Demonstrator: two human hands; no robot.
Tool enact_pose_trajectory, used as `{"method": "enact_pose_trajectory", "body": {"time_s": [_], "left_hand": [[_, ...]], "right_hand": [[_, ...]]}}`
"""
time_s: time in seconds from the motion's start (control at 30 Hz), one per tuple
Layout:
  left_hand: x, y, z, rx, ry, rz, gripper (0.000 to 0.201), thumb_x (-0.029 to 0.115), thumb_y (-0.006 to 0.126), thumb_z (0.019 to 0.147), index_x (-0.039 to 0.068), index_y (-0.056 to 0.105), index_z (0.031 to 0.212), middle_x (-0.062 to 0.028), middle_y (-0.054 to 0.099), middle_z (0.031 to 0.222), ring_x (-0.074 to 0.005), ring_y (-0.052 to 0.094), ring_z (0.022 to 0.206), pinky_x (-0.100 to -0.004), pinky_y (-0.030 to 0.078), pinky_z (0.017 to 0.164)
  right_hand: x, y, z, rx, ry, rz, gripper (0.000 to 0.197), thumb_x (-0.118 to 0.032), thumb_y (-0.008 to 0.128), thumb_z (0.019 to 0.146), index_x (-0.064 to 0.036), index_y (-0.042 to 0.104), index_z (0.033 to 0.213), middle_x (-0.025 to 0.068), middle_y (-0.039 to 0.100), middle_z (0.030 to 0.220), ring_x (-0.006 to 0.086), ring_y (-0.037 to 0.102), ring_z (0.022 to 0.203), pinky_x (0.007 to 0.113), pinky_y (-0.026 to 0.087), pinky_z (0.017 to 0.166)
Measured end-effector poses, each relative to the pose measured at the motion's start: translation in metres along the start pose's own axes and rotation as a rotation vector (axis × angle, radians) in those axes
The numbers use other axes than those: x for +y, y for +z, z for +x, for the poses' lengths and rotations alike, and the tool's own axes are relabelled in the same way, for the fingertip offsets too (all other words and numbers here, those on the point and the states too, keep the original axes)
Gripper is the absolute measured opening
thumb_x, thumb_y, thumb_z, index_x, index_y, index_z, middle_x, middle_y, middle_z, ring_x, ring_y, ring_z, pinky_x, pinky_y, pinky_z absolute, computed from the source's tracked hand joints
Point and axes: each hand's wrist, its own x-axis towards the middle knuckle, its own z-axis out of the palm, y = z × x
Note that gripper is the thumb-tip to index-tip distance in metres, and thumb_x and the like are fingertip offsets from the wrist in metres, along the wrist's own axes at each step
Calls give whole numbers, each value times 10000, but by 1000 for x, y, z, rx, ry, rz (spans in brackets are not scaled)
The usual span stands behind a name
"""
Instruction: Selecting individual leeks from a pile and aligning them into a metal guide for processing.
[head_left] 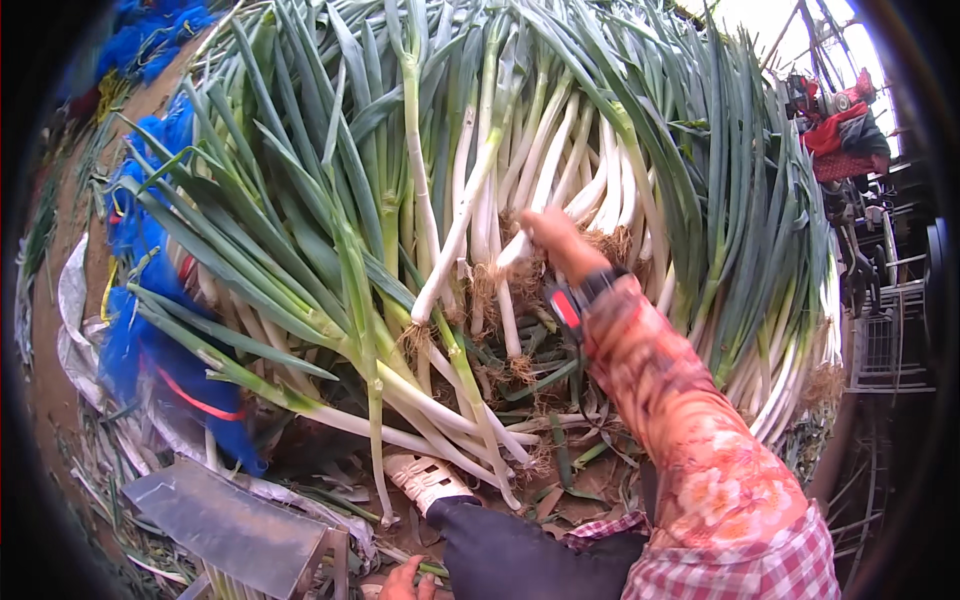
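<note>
A large heap of long green onions (465, 215) stands in front of me, with white stems, root tufts and dark green leaves. My right hand (556, 240) reaches into the middle of the heap, its fingers closed round the white lower stem of a green onion (515, 252) just above the roots. A black and red device (566, 304) hangs at that wrist, below a flowered orange sleeve (665, 400). My left hand (407, 582) shows only in part at the lower edge, beside my dark trouser leg; its visible fingers are slightly apart, with nothing seen in them.
Several loose green onions (430, 405) lean across toward my pale shoe (428, 480). A grey metal-topped stand (225, 520) is at the lower left. Blue netting (165, 340) borders the heap on the left. Dark metal frames (885, 320) stand at the right.
</note>
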Motion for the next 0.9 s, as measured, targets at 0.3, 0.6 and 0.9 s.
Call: {"method": "enact_pose_trajectory", "body": {"time_s": [0.3,0.6,0.9], "left_hand": [[16,-29,-58,175,135,-44,324,127,534,849,47,543,1163,-211,585,1063,-376,547,1007,-388,435,848],[0,-30,-138,316,213,-20,372,181,524,850,13,535,1182,-215,574,1127,-354,534,1069,-372,409,898],[-3,-17,-204,509,129,52,402,3,376,845,11,506,1225,-213,567,1154,-349,522,1098,-361,393,919]], "right_hand": [[96,-12,-222,-235,294,793,223,-180,571,828,-70,445,975,92,554,805,198,582,660,310,483,550],[4,6,-331,-450,147,922,155,-168,522,906,-47,428,927,60,492,738,175,523,593,354,493,537],[-11,80,-478,-1069,-216,994,207,-195,468,944,-59,346,1040,55,507,785,150,583,639,300,523,569]]}}
